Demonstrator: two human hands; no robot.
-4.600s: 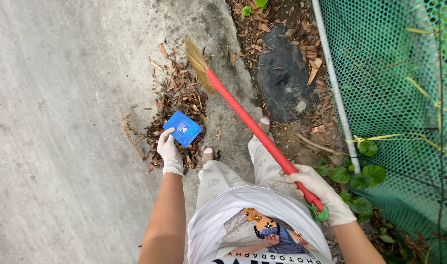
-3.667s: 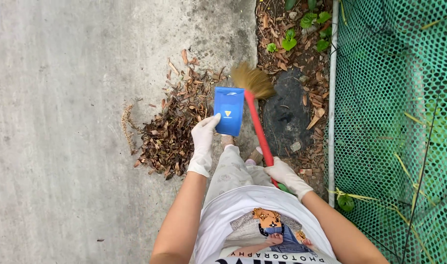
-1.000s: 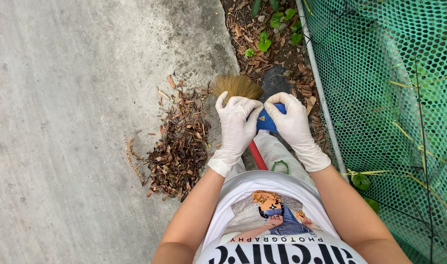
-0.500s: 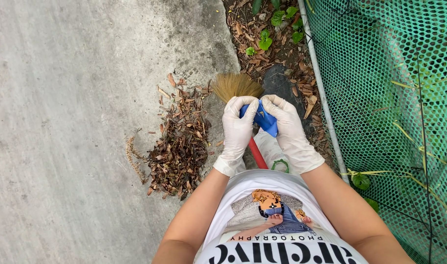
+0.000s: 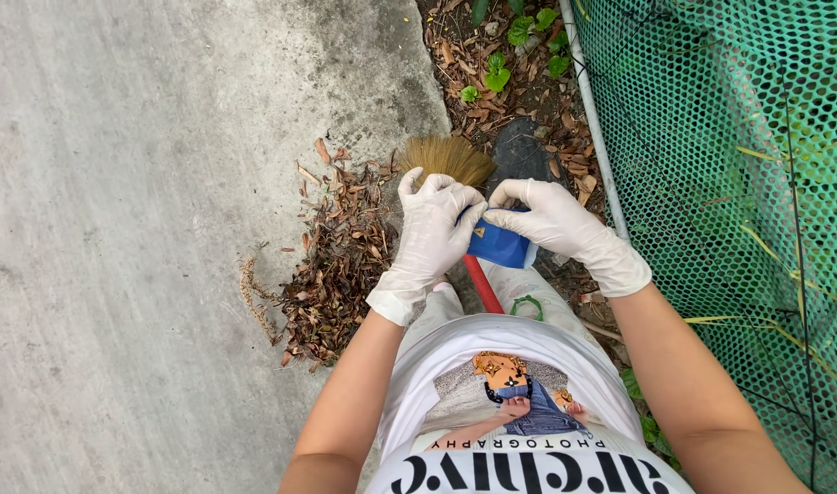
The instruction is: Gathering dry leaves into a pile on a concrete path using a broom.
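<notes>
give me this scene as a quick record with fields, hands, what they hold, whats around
left hand: white glove, gripping the left edge of the blue packet
right hand: white glove, pinching the packet's top right
broom: straw head on the ground beyond the hands, red handle running down between the legs
leaf pile: dry brown leaves on the concrete, left of the broom
fence: green mesh at right

Blue packet (image 5: 501,245): near end covered by left hand (image 5: 429,233) and right hand (image 5: 551,222); contents not discernible. Broom (image 5: 448,163): red handle largely hidden behind hands and legs. Green mesh fence (image 5: 739,165): cut off at top and right edges. Dark object (image 5: 521,157) on soil: possibly a stone.
</notes>
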